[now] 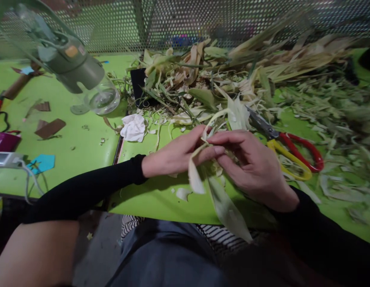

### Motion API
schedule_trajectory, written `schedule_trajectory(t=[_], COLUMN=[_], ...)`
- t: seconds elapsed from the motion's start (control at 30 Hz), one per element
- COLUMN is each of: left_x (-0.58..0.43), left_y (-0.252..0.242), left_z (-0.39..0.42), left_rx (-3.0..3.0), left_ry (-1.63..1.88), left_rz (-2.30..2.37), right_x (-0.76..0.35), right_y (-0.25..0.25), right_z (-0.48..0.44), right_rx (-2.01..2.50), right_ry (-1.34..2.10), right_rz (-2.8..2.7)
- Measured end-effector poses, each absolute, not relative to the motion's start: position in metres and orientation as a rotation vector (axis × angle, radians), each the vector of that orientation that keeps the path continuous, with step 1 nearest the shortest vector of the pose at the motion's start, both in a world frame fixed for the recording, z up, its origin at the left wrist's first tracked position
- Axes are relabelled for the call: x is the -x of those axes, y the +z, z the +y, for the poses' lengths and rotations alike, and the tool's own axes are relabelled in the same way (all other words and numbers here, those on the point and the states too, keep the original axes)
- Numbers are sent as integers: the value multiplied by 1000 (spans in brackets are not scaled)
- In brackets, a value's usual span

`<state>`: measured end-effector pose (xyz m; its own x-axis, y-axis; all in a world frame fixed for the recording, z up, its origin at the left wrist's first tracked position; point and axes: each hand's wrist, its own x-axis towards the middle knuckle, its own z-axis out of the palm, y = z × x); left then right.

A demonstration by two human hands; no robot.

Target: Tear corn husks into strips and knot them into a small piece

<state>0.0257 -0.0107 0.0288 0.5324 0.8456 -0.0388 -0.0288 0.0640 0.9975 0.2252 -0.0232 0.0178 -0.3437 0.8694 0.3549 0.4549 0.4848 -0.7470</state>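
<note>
Pinching corn husk strips (228,211) in the fingers of left hand (187,148) and right hand (250,163), by the bench's (140,199) near edge, probably against slipping. With scissors (274,133) beside right hand, likely for easy reach.

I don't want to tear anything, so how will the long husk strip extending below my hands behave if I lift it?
The husk strip is probably light, since it looks thin and leaf-like. It juts out nearly straight, so it may flex rather than droop limply.
</note>
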Motion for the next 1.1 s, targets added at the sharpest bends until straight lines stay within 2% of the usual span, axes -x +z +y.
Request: schedule_trajectory(t=[0.13,0.43,0.8,0.97,1.1], left_x=[-25,-25,-18,-23,-22], left_y=[27,14,26,21,20], left_z=[-14,-1,-6,-5,-4], left_rx=[-1396,-1113,-1460,-1727,-1763], left_ry=[760,824,753,702,658], left_rz=[799,798,809,796,801], right_x=[-224,-228,-234,-232,-229], right_y=[19,19,20,21,21], right_z=[-25,-21,-16,-12,-13], right_rx=[1115,1104,1187,1204,1228], right_ry=[622,750,706,483,812], right_rz=[-1923,-1789,-1836,-1920,-1811])
